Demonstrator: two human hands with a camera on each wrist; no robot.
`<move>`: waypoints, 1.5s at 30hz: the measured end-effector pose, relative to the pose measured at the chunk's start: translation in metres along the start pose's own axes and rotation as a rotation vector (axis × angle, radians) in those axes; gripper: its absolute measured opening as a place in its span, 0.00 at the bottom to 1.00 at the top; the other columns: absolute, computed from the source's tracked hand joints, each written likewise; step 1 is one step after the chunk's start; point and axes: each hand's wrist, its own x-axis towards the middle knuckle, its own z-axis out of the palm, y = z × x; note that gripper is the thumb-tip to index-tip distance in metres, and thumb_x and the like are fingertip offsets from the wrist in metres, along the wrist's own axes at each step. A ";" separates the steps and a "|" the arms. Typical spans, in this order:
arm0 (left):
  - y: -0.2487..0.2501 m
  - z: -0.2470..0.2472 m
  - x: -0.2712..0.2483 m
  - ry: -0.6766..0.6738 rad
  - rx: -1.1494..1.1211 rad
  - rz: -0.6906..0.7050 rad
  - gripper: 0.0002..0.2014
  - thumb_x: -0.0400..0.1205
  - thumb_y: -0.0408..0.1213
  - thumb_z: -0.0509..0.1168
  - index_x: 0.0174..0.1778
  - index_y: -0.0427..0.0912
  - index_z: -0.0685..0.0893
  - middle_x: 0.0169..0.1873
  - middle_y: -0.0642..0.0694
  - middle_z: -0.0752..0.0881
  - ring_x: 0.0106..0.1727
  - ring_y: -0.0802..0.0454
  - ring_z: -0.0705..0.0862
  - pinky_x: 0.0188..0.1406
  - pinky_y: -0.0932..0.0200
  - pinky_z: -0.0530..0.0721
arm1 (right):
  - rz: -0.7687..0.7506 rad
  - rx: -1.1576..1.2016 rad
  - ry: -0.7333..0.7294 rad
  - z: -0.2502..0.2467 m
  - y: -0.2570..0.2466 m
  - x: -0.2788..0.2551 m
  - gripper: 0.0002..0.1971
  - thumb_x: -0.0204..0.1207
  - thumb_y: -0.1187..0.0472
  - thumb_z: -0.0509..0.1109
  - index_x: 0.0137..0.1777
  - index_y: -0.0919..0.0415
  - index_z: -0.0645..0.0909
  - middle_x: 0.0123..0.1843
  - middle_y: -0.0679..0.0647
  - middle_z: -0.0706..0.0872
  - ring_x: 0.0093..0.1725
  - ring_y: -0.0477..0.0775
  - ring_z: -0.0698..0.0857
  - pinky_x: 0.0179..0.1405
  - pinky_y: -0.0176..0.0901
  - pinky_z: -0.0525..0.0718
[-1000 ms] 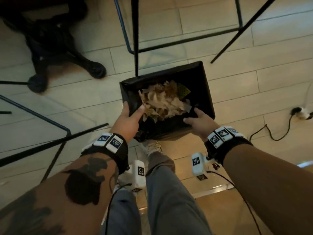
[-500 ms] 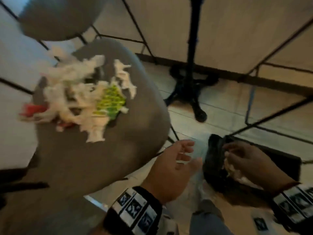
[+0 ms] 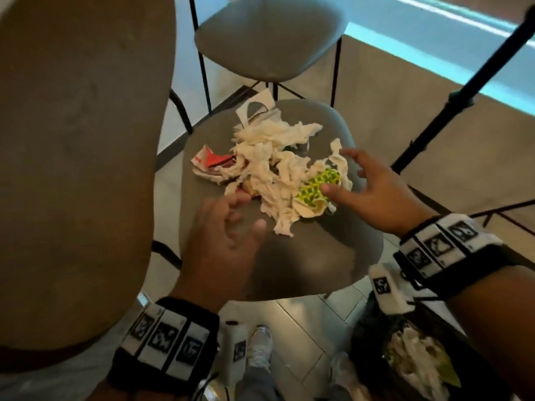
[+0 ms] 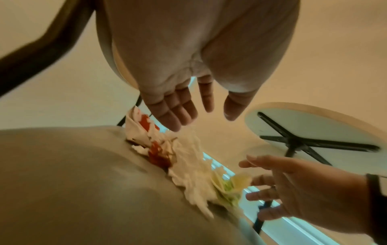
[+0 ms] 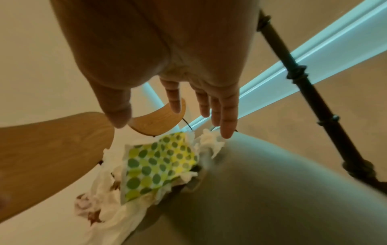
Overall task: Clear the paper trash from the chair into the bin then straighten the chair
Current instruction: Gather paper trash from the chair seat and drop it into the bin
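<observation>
**Both hands spread over the paper on the chair**

While your left hand (image 3: 223, 227) hovers with fingers apart at the near edge of the paper trash (image 3: 269, 172), holding nothing, your right hand (image 3: 373, 186) spreads over its right side, thumb on the green-dotted napkin (image 3: 317, 185). The heap lies on the grey chair (image 3: 312, 256) seat between your hands. The bin (image 3: 364, 328) sits below your right wrist.

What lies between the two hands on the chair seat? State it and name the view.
Head view: the crumpled paper trash lies between the left hand and right hand, its green-dotted napkin nearest the right. Neither hand grips it yet.
</observation>
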 end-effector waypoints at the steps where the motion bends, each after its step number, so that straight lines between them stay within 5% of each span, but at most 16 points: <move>1: -0.001 -0.001 0.010 0.078 0.020 0.006 0.23 0.78 0.53 0.74 0.67 0.69 0.74 0.65 0.58 0.77 0.63 0.59 0.80 0.60 0.53 0.86 | -0.009 -0.056 -0.048 0.005 -0.007 0.005 0.49 0.66 0.29 0.77 0.85 0.37 0.59 0.87 0.52 0.63 0.84 0.59 0.66 0.80 0.59 0.70; 5: -0.008 0.011 0.052 0.261 0.121 0.012 0.39 0.75 0.55 0.78 0.81 0.59 0.70 0.83 0.46 0.64 0.82 0.44 0.68 0.71 0.46 0.82 | -0.014 -0.229 -0.176 0.030 -0.023 0.014 0.59 0.59 0.26 0.79 0.85 0.25 0.44 0.92 0.51 0.38 0.90 0.67 0.44 0.84 0.70 0.54; 10: -0.013 0.014 0.102 0.357 0.069 -0.245 0.44 0.79 0.50 0.76 0.87 0.66 0.57 0.91 0.47 0.48 0.89 0.36 0.57 0.75 0.41 0.77 | -0.019 -0.266 -0.128 0.039 -0.018 0.022 0.48 0.68 0.34 0.79 0.83 0.28 0.53 0.91 0.51 0.47 0.89 0.69 0.52 0.81 0.69 0.65; 13: -0.022 0.012 0.123 0.332 -0.030 -0.375 0.47 0.80 0.51 0.76 0.88 0.68 0.52 0.90 0.45 0.54 0.87 0.36 0.65 0.72 0.40 0.79 | -0.067 -0.259 -0.106 0.041 -0.013 0.021 0.41 0.70 0.40 0.79 0.80 0.34 0.62 0.87 0.51 0.57 0.86 0.62 0.61 0.78 0.58 0.71; 16: -0.032 0.015 0.131 0.276 -0.010 -0.335 0.44 0.77 0.53 0.78 0.86 0.63 0.61 0.86 0.47 0.68 0.84 0.42 0.71 0.77 0.41 0.75 | -0.086 -0.223 -0.091 0.043 -0.011 0.019 0.37 0.71 0.45 0.81 0.77 0.38 0.68 0.84 0.49 0.58 0.83 0.56 0.64 0.70 0.42 0.69; 20: -0.038 0.019 0.131 0.297 -0.017 -0.295 0.34 0.79 0.40 0.77 0.79 0.58 0.70 0.79 0.47 0.77 0.80 0.43 0.76 0.73 0.47 0.78 | -0.092 -0.133 -0.086 0.039 -0.008 0.017 0.34 0.70 0.51 0.83 0.73 0.40 0.71 0.81 0.48 0.62 0.70 0.41 0.62 0.52 0.19 0.60; 25: -0.036 0.020 0.119 0.340 -0.020 -0.265 0.32 0.80 0.35 0.77 0.76 0.58 0.70 0.76 0.43 0.76 0.68 0.51 0.78 0.49 0.69 0.77 | -0.089 0.038 -0.049 0.024 -0.008 0.010 0.33 0.66 0.54 0.85 0.65 0.35 0.71 0.72 0.45 0.68 0.69 0.46 0.71 0.58 0.35 0.74; 29: -0.023 0.009 0.100 0.432 -0.144 -0.214 0.34 0.79 0.35 0.78 0.75 0.61 0.69 0.78 0.43 0.73 0.68 0.49 0.81 0.48 0.61 0.90 | -0.107 0.162 0.019 0.007 -0.005 0.000 0.31 0.65 0.55 0.84 0.63 0.36 0.73 0.66 0.45 0.77 0.58 0.48 0.83 0.52 0.38 0.83; 32: -0.007 0.003 0.090 0.504 -0.228 -0.137 0.35 0.79 0.34 0.78 0.77 0.58 0.69 0.76 0.44 0.73 0.58 0.54 0.84 0.40 0.72 0.87 | -0.112 0.316 0.059 -0.009 -0.003 -0.008 0.30 0.62 0.55 0.82 0.64 0.40 0.76 0.64 0.46 0.84 0.54 0.50 0.90 0.51 0.48 0.92; 40: 0.028 0.016 0.066 0.488 -0.281 0.051 0.33 0.79 0.36 0.79 0.76 0.52 0.69 0.69 0.43 0.79 0.62 0.49 0.89 0.52 0.58 0.93 | -0.077 0.594 0.112 -0.033 0.012 -0.030 0.30 0.55 0.51 0.79 0.61 0.41 0.81 0.66 0.50 0.85 0.60 0.57 0.89 0.57 0.65 0.92; 45: 0.062 0.034 0.047 0.370 -0.287 0.182 0.34 0.80 0.40 0.79 0.76 0.40 0.68 0.67 0.43 0.81 0.62 0.52 0.88 0.54 0.67 0.88 | -0.005 0.658 0.170 -0.048 0.049 -0.070 0.28 0.61 0.58 0.81 0.63 0.43 0.82 0.67 0.53 0.86 0.61 0.60 0.89 0.56 0.72 0.90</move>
